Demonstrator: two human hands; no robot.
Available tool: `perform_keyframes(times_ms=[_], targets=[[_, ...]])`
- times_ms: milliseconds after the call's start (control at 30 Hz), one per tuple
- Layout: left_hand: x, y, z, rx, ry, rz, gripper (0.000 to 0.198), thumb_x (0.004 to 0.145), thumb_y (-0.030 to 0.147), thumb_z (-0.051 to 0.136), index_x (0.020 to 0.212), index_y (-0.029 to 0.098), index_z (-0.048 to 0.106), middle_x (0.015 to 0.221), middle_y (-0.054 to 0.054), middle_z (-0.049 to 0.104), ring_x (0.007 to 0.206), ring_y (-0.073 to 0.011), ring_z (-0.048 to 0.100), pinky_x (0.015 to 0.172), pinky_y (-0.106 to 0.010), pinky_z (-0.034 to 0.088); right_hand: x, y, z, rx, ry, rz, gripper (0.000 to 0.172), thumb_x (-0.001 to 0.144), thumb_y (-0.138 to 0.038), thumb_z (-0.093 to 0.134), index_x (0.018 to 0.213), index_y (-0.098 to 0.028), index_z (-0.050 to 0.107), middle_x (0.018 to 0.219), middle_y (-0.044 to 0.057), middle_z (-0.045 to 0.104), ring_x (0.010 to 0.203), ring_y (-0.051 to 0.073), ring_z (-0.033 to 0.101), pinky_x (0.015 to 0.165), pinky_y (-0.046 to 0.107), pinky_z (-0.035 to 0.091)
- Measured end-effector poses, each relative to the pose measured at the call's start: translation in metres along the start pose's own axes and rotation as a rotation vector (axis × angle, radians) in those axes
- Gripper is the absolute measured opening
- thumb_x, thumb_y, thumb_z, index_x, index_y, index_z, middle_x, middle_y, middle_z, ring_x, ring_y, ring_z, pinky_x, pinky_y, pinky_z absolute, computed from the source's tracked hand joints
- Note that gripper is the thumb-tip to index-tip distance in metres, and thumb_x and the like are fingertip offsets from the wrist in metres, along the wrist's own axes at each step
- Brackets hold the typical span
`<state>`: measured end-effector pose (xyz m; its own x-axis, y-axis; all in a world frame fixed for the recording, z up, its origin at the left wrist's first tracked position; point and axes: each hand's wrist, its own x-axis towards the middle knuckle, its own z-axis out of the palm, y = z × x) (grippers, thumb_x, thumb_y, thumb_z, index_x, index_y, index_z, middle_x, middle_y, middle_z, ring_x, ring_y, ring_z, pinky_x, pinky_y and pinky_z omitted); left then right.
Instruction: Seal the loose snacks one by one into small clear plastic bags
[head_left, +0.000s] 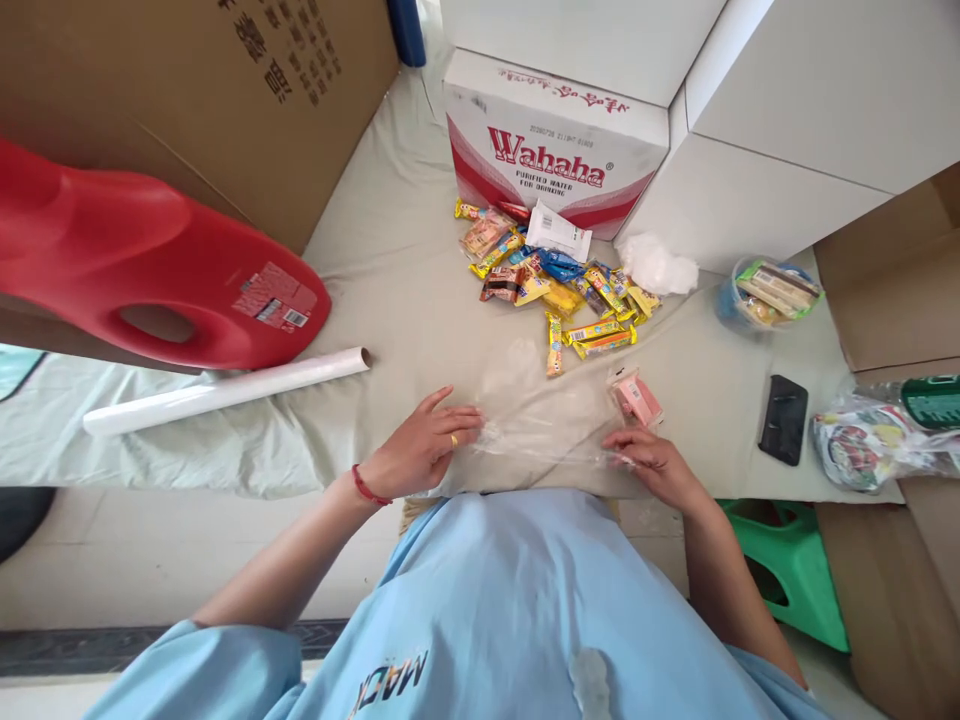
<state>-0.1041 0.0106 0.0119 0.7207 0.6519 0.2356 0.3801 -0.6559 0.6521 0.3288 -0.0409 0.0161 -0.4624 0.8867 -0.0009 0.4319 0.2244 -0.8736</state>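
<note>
A sheet of clear plastic film (544, 415) lies crinkled on the cloth-covered table in front of me. My left hand (429, 438), with a ring and a red bracelet, rests at its left edge; the fingers are stretched out and the thumb is apart. At the film's lower right edge, my right hand (658, 465) has its fingers curled together on the plastic. Just above that hand sits a pink packet (637, 398). Farther back is a loose pile of small wrapped snacks (559, 285), mostly yellow, with some blue, brown and pink ones.
A white roll with a cardboard core (232, 390) lies left, beside a large red jug (172, 265). A Wahaha carton (555, 150) stands behind the snacks. Rightward are a white crumpled wad (658, 265), a clear tub (769, 295), a black object (784, 420) and a bagged item (862, 445).
</note>
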Motion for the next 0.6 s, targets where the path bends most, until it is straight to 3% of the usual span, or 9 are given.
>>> perform_keyframes(times_ms=[67,133,233,333,400,500,600], targets=[[-0.006,-0.004,0.0,-0.001,-0.096,-0.1,0.042,0.087,0.012,0.045,0.122,0.025,0.065,0.131,-0.007,0.073,0.129,-0.0235,0.064,0.127,-0.059,0.022,-0.007,0.001,0.01,-0.074,-0.038,0.027,0.025,0.1,-0.022,0.055,0.097,-0.029,0.079,0.121,0.006,0.075,0.107,0.022,0.068,0.096,0.043,0.053],[-0.004,-0.005,-0.002,-0.004,-0.098,-0.231,0.036,0.094,0.02,0.04,0.12,0.023,0.065,0.127,-0.007,0.074,0.124,-0.0237,0.066,0.125,-0.057,0.026,-0.011,-0.001,0.015,-0.118,-0.063,0.044,0.03,0.097,-0.013,0.053,0.099,-0.029,0.079,0.128,0.006,0.073,0.109,0.022,0.067,0.095,0.042,0.054],[0.014,0.004,0.0,0.107,-0.047,-0.424,0.041,0.105,0.032,0.031,0.092,0.021,0.069,0.101,-0.007,0.077,0.103,-0.024,0.069,0.109,-0.052,0.042,-0.009,-0.005,0.015,-0.167,-0.099,0.045,0.036,0.09,-0.004,0.051,0.1,-0.027,0.078,0.132,0.007,0.071,0.109,0.022,0.066,0.095,0.042,0.054],[0.04,0.02,0.01,0.333,0.022,-0.465,0.043,0.105,0.041,0.04,0.078,0.02,0.067,0.091,-0.01,0.074,0.098,-0.0288,0.064,0.092,-0.05,0.045,-0.005,-0.007,0.011,-0.223,-0.129,0.022,0.04,0.086,0.001,0.051,0.098,-0.026,0.078,0.131,0.007,0.071,0.108,0.022,0.066,0.095,0.041,0.054],[0.056,0.027,0.02,0.424,0.093,-0.48,0.033,0.103,0.039,0.046,0.091,0.02,0.071,0.101,-0.012,0.073,0.104,-0.0311,0.062,0.09,-0.05,0.044,-0.004,-0.007,0.01,-0.249,-0.142,0.014,0.042,0.083,0.004,0.051,0.098,-0.025,0.078,0.131,0.006,0.071,0.109,0.022,0.066,0.095,0.041,0.054],[0.076,0.024,0.035,0.466,0.198,-0.647,0.031,0.1,0.036,0.05,0.116,0.016,0.069,0.118,-0.016,0.068,0.111,-0.0337,0.059,0.09,-0.05,0.044,-0.007,-0.008,0.012,-0.269,-0.151,0.028,0.047,0.078,0.007,0.048,0.097,-0.024,0.077,0.134,0.006,0.07,0.111,0.022,0.065,0.096,0.041,0.054],[0.089,0.01,0.046,0.489,0.198,-0.781,0.033,0.097,0.038,0.054,0.117,0.015,0.068,0.119,-0.018,0.065,0.114,-0.0373,0.056,0.089,-0.051,0.045,-0.012,-0.009,0.017,-0.284,-0.143,0.051,0.049,0.074,0.008,0.046,0.097,-0.023,0.076,0.137,0.006,0.068,0.111,0.023,0.064,0.095,0.043,0.054]])
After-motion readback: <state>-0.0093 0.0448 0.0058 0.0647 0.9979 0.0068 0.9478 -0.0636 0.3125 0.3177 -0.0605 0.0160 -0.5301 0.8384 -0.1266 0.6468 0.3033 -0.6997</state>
